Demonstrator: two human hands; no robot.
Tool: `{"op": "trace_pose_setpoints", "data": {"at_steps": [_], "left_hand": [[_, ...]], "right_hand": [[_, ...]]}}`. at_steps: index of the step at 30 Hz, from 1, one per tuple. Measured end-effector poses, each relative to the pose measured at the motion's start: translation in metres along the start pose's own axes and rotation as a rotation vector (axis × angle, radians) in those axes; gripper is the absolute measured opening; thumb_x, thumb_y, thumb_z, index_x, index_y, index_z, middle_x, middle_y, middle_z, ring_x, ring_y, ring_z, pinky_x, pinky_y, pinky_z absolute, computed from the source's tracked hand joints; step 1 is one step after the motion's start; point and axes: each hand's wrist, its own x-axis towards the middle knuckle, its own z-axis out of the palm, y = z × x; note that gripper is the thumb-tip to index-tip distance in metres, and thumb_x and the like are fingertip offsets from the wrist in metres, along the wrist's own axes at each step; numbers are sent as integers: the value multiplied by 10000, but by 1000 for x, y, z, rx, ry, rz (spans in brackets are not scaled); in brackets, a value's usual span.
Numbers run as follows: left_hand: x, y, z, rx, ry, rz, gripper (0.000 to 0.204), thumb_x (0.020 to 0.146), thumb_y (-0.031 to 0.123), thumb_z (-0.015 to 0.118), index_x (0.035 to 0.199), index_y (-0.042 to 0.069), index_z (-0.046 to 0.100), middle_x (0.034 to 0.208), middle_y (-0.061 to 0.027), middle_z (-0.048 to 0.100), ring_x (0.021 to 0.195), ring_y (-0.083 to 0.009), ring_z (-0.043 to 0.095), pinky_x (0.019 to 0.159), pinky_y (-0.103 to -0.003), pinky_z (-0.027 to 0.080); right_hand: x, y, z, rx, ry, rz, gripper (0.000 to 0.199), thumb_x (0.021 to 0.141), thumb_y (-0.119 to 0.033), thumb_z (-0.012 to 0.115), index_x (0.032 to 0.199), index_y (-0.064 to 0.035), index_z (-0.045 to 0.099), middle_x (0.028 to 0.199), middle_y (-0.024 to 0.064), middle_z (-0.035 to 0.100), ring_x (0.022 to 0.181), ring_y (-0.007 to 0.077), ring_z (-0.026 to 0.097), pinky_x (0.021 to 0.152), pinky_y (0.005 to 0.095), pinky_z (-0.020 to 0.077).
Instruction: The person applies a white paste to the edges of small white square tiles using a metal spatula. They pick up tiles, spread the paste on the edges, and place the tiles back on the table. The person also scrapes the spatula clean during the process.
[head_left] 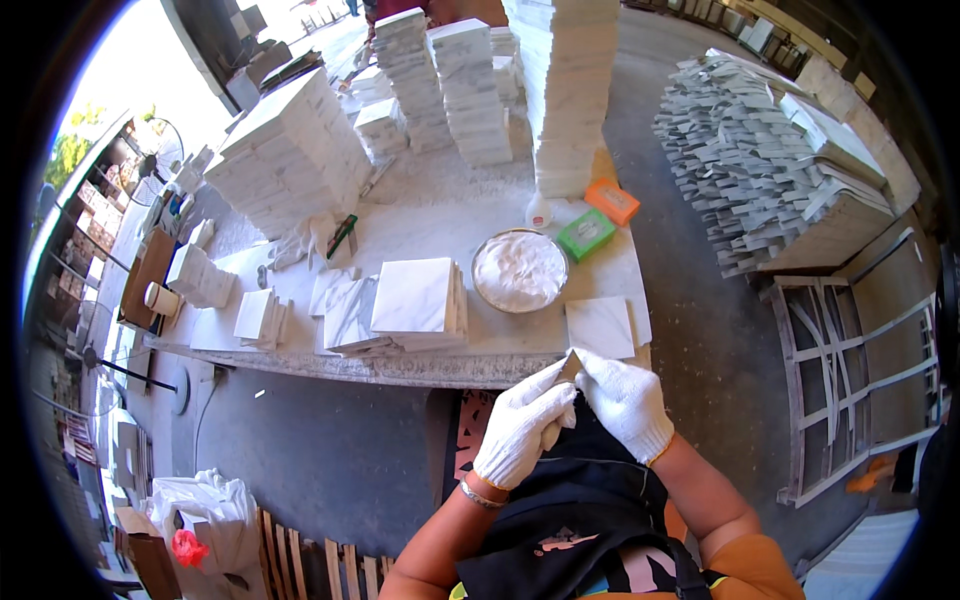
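Both left hand point(527, 420) and right hand point(627, 402) pinch a brown piece point(571, 368) — we seem to handle it. Next likely needs care.

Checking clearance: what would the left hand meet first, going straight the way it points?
The left hand would probably meet the right hand, just across the small brown piece; beyond lies the lone white marble tile, though depth is unclear.

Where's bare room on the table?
Tabletop between the green-handled tool and bowl of white paste, behind the front marble stack; a smaller patch between that stack and the single tile. Crowded: rear, with tall marble stacks; right, beside green box and orange box.
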Motion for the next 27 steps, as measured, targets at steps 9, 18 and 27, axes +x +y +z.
{"op": "trace_pose_setpoints", "data": {"at_steps": [9,18,27], "left_hand": [[0,6,0,-53,-16,22,438,998,142,622,1392,-39,557,738,-41,604,462,-32,384,429,-185,283],[0,5,-1,-20,1,-38,398,993,156,632,1344,-27,599,740,-20,593,504,-23,382,458,-176,273],[-2,6,2,-41,5,-29,347,998,150,631,1305,-13,625,741,-18,599,502,-15,383,452,-176,269]], "right_hand": [[15,-3,-28,258,154,92,309,865,24,726,1173,1,717,1064,150,760,915,254,758,789,324,604],[8,-11,-12,242,27,-31,334,854,23,719,1185,-22,728,1054,130,760,874,236,744,783,312,596],[16,-8,-15,220,123,-23,329,839,13,728,1163,-41,738,1020,107,763,822,241,740,736,321,597]]}}
